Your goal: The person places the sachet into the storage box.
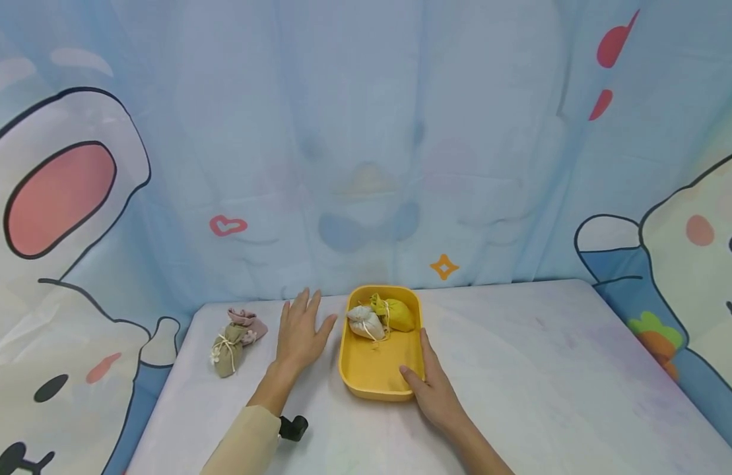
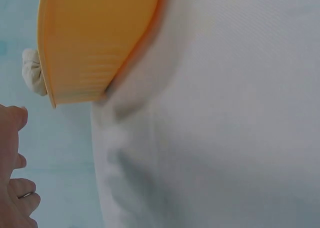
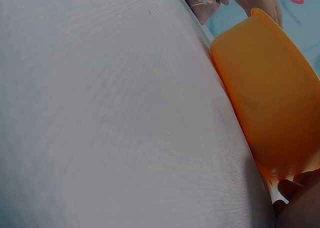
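A yellow plastic basin point(image 1: 374, 379) stands on the table with a whitish drawstring pouch point(image 1: 366, 322) and a yellow pouch point(image 1: 399, 315) side by side at its far end. My right hand point(image 1: 439, 402) grips the basin's right side, thumb over the rim and fingers along the outer wall. Left of the basin, my left hand point(image 1: 300, 333) is held with fingers spread and nothing in it; the left wrist view shows it apart from the basin point(image 2: 95, 43). Further left, an olive pouch point(image 1: 227, 349) tied with pale cord lies against a pink pouch point(image 1: 249, 323).
A pale cloth covers the table point(image 1: 550, 382). Behind it hangs a light blue curtain point(image 1: 366, 132) printed with cartoon animals, touching or close to the table's back edge. A black wrist device point(image 1: 293, 428) sticks out beside the left sleeve point(image 1: 247, 442).
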Available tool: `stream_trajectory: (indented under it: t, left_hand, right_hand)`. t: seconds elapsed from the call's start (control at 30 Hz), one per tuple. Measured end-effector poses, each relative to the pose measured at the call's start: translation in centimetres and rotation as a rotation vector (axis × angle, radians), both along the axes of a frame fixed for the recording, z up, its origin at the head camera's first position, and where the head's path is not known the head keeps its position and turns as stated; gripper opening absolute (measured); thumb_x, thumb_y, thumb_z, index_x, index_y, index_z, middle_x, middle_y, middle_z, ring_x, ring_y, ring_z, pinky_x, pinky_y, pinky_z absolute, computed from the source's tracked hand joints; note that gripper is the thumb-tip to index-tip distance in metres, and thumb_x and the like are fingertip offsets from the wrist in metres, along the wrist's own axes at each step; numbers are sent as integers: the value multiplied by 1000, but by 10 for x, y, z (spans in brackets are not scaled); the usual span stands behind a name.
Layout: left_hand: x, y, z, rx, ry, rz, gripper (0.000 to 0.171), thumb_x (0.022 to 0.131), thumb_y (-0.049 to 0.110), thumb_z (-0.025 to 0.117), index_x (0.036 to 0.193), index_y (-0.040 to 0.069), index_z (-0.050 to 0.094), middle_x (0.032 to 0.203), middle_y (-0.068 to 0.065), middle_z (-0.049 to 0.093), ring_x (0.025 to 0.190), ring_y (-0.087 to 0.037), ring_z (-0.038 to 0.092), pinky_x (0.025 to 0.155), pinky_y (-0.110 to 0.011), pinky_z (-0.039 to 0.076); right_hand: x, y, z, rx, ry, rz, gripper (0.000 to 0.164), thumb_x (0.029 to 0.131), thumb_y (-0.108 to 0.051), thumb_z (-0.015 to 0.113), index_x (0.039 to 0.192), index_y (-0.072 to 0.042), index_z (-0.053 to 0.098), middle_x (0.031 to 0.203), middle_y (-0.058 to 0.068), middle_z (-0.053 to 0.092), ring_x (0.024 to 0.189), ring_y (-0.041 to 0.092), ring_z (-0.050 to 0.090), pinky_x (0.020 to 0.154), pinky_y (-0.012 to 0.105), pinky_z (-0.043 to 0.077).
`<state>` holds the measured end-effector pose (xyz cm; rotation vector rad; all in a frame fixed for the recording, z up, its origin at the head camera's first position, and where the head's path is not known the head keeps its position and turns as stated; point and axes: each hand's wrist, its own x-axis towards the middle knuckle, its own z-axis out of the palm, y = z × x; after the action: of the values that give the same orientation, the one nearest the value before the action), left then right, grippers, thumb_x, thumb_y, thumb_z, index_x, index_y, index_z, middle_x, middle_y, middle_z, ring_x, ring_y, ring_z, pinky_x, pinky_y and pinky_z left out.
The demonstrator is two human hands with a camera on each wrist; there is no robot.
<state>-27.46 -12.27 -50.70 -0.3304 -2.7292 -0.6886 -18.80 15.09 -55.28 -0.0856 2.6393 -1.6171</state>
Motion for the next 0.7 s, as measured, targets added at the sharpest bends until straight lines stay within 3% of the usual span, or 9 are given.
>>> stream_trajectory:
  t: [0.33, 0.57, 0.7]
  left_hand:
    - [8, -24, -11, -47, -23, 82, 70, 102, 47, 62, 157, 8, 45, 167, -23, 33, 156, -41, 28, 128, -61, 9]
    - [16, -45, -14, -5, -30, 152, 71, 99, 40, 68, 157, 7, 45, 171, -25, 17, 161, -40, 9, 128, -59, -2]
    - [20, -53, -17, 4, -36, 172, 71, 97, 38, 70, 156, 6, 45, 172, -25, 14, 161, -41, 8, 127, -60, -4]
  right_hand:
    - [1, 1, 1, 3, 0, 5, 82, 110, -32, 51, 168, -22, -6, 177, 7, -4, 163, 34, 0, 130, 58, 5]
    - [0, 1, 1, 1, 3, 1, 83, 110, -31, 52, 168, -21, -6, 177, 7, -3, 163, 33, 1, 130, 57, 6]
    - [0, 0, 1, -7, -2, 3, 83, 110, -31, 53, 168, -20, -6, 177, 6, -3, 163, 33, 0, 130, 57, 6]
